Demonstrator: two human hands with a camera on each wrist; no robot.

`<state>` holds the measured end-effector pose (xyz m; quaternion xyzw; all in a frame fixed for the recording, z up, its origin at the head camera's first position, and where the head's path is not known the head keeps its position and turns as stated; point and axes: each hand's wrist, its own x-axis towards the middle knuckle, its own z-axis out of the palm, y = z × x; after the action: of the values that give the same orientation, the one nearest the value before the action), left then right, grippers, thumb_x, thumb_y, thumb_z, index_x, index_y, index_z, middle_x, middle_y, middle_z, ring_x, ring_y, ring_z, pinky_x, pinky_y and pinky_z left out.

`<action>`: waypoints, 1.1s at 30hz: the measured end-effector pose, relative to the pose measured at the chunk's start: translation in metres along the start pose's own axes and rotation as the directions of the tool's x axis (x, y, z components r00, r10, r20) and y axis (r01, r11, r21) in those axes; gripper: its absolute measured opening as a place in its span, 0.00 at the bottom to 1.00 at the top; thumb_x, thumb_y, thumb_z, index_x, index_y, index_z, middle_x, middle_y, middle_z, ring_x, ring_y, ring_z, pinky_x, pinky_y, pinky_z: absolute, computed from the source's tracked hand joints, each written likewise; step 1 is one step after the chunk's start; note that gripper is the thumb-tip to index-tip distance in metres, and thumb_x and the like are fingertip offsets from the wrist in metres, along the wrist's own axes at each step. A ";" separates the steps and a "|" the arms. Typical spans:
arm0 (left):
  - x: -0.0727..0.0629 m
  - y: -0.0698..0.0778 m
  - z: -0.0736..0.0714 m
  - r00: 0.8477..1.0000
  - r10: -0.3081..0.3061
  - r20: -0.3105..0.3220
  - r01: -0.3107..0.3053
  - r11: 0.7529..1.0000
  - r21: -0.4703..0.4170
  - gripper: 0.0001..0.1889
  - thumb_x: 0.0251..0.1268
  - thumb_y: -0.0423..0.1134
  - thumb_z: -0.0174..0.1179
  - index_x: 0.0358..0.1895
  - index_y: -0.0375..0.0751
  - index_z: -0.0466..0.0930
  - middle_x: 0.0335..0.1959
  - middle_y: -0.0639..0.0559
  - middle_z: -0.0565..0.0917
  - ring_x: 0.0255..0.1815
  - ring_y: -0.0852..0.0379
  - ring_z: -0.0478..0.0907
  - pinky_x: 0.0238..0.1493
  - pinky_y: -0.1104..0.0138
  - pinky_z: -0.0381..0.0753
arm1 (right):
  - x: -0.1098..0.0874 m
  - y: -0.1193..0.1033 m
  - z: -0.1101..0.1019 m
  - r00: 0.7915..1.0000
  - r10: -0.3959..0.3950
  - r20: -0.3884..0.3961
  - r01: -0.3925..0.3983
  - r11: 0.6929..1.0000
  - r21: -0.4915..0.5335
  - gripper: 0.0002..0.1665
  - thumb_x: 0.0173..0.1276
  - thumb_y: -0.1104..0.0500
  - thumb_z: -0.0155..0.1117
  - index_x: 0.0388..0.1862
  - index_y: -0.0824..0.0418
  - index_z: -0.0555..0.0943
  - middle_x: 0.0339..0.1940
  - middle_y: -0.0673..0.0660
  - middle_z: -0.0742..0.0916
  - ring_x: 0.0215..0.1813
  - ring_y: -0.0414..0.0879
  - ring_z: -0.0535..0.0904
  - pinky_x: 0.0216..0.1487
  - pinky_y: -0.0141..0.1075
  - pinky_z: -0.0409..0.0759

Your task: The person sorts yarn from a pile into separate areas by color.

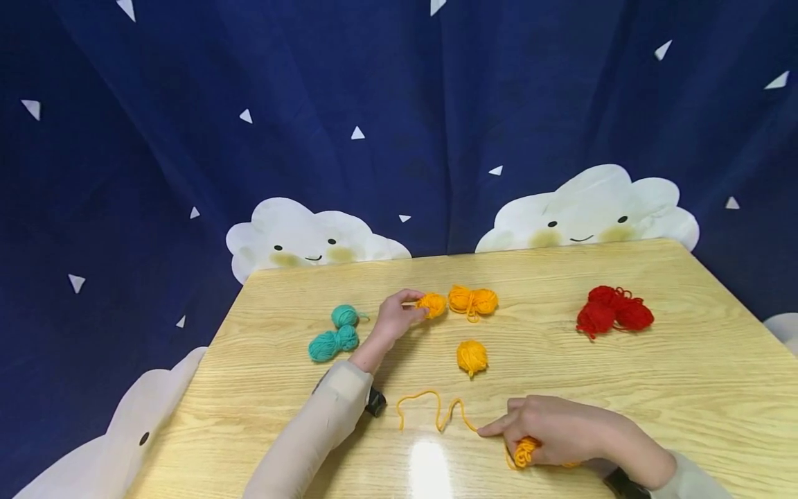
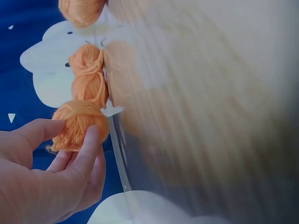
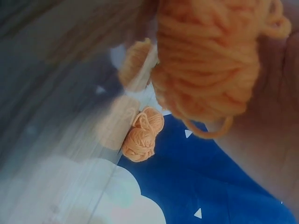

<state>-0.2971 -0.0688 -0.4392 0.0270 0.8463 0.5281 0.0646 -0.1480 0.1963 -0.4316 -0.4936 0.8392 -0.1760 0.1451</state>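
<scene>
My left hand (image 1: 399,315) pinches a small orange yarn ball (image 2: 77,128) between thumb and fingers, just left of two orange yarn balls (image 1: 472,301) lying side by side. Near the table's front, my right hand (image 1: 548,426) curls round another orange yarn ball (image 3: 210,60), partly hidden by the fingers in the head view. Its index finger is stretched out, the tip touching a wavy orange strand (image 1: 439,416) laid on the wood. Between the hands, a single orange yarn ball (image 1: 472,357) sits on the table.
Teal yarn balls (image 1: 333,339) lie to the left of my left forearm. Red yarn balls (image 1: 614,312) are grouped at the right on the wooden table (image 1: 686,388). Behind it hangs a dark blue curtain (image 1: 399,83) with white triangles and clouds.
</scene>
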 end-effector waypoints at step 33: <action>0.011 -0.003 0.005 0.997 0.075 0.034 -0.079 0.986 0.149 0.17 0.60 0.34 0.68 0.54 0.40 0.81 0.56 0.43 0.84 0.54 0.45 0.81 0.52 0.61 0.84 | 0.003 0.004 0.004 0.987 -0.130 -0.089 0.126 0.991 -0.051 0.20 0.47 0.70 0.72 0.26 0.44 0.79 0.60 0.43 0.84 0.35 0.28 0.64 0.35 0.16 0.63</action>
<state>-0.3075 -0.0645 -0.4447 0.0720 0.8809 0.4647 0.0541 -0.1502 0.1946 -0.4373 -0.5410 0.8153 -0.1886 0.0836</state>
